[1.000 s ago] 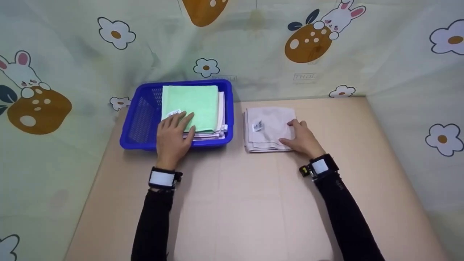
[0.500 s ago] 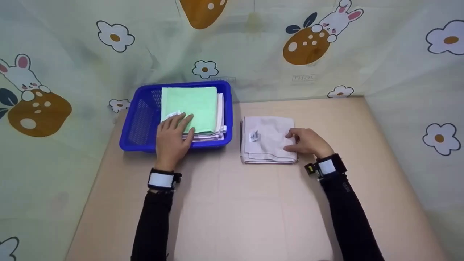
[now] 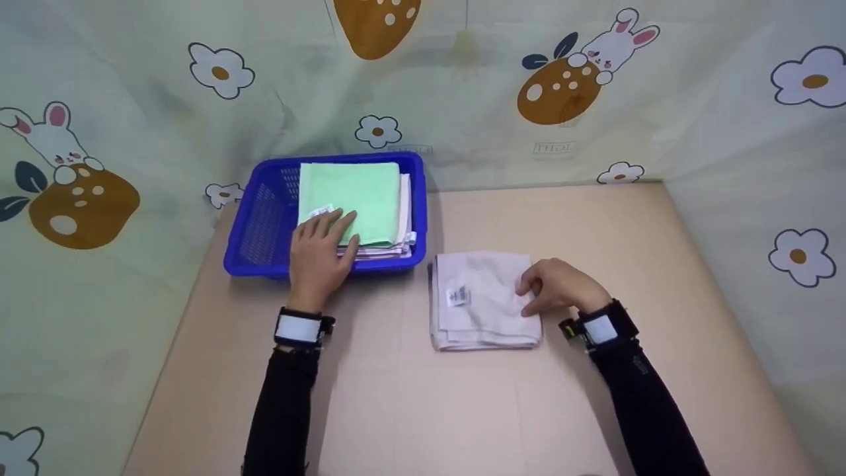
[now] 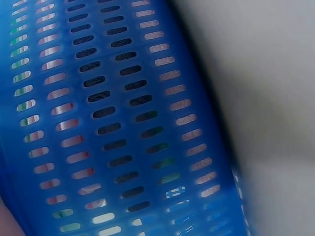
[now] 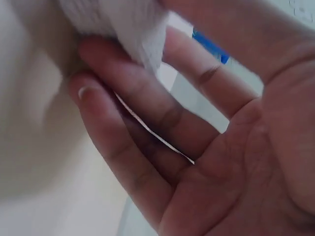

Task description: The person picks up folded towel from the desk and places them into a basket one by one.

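Note:
A folded pale towel (image 3: 486,291) with a small white label lies on the table, its layers stacked. My right hand (image 3: 562,287) pinches its right edge; in the right wrist view the pale towel (image 5: 125,24) is between the thumb and fingers of my right hand (image 5: 197,132). My left hand (image 3: 318,261) rests over the near rim of the blue basket (image 3: 241,264), fingers spread onto a folded green towel (image 3: 353,195). That green one tops a pile of folded pale towels (image 3: 404,211). The left wrist view is filled by the slotted wall of the basket (image 4: 113,108).
The beige table (image 3: 423,410) stretches toward me on both sides of the arms. A patterned curtain (image 3: 462,86) with flowers and rabbits stands behind and at both sides. The basket's left part has no towels in it.
My right hand has drawn the folded pale towel toward me and slightly left, away from the back edge. My left hand has stayed on the basket and green towel.

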